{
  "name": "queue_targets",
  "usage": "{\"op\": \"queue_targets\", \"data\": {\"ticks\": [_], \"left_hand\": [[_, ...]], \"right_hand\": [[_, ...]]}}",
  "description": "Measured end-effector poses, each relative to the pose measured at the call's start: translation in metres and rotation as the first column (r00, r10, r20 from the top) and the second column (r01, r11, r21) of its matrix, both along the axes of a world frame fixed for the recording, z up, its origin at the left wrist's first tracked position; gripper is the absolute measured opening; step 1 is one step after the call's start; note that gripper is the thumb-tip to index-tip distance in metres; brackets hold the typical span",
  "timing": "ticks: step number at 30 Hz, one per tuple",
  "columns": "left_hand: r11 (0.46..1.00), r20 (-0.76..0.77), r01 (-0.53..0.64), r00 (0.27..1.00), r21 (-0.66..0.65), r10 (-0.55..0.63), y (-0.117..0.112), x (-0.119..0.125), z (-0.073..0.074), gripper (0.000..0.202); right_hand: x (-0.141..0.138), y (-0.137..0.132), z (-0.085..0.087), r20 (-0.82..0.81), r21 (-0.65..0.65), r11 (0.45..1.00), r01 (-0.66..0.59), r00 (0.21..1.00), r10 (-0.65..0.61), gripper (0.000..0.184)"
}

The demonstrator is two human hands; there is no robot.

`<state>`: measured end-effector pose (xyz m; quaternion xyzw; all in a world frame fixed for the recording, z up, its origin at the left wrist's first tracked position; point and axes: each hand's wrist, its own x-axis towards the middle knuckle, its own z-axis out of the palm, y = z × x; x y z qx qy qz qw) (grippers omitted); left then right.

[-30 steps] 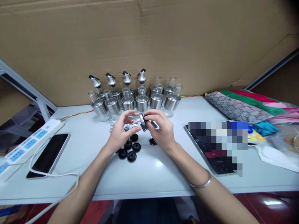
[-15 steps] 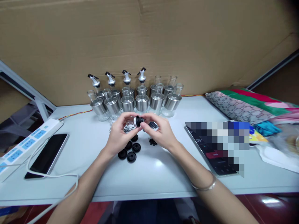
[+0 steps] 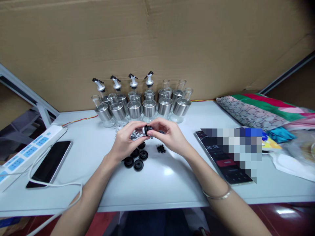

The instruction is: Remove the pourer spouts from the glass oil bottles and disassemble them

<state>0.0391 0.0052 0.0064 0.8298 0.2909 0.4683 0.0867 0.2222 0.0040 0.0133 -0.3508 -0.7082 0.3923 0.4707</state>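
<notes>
Between my two hands is a bottle pourer [image 3: 146, 130] with a silver collar and a black ribbed stopper. My left hand [image 3: 126, 139] grips its silver side, and the spout is hidden behind those fingers. The fingers of my right hand [image 3: 169, 133] are closed on the black stopper end. Below them lie several round black rubber stoppers [image 3: 138, 165]. A small heap of tiny black parts [image 3: 161, 148] sits under my right hand. Silver pourer pieces [image 3: 135, 135] lie partly hidden behind my left hand.
Two rows of glass bottles with metal sleeves [image 3: 149, 108] stand at the back, several topped with pourers [image 3: 133, 80]. To the left are a power strip [image 3: 31, 152], a dark phone [image 3: 49, 164] and a white cable [image 3: 61, 186]. A lit, partly blurred phone [image 3: 225, 162] and bags [image 3: 265, 111] lie right.
My right fingers have shifted round the black stopper, and the pourer has moved slightly right and down. More of the tiny black parts now shows below my right hand.
</notes>
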Motion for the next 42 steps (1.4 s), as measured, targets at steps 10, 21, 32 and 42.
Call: {"op": "queue_targets", "data": {"ticks": [10,21,32,42], "left_hand": [[0.988,-0.033,0.073,0.996,-0.137,-0.078,0.003,-0.009,0.003,0.028],[0.999,-0.015,0.040,0.999,-0.034,-0.040,0.003,-0.005,0.000,0.026],[0.966,-0.093,-0.002,0.995,0.259,0.027,-0.004,0.010,-0.014,0.036],[0.953,0.010,-0.003,1.000,0.302,0.000,-0.004,0.010,-0.015,0.047]], "right_hand": [[-0.001,-0.001,-0.002,0.187,0.248,0.968,0.047,0.978,-0.096,0.013],[0.000,-0.001,-0.003,0.151,0.269,0.963,0.021,0.986,-0.064,0.014],[-0.019,-0.007,-0.012,0.036,-0.103,0.982,0.158,0.987,-0.155,0.029],[-0.017,-0.010,-0.008,0.179,-0.040,0.987,0.153,0.973,-0.144,0.041]]}}
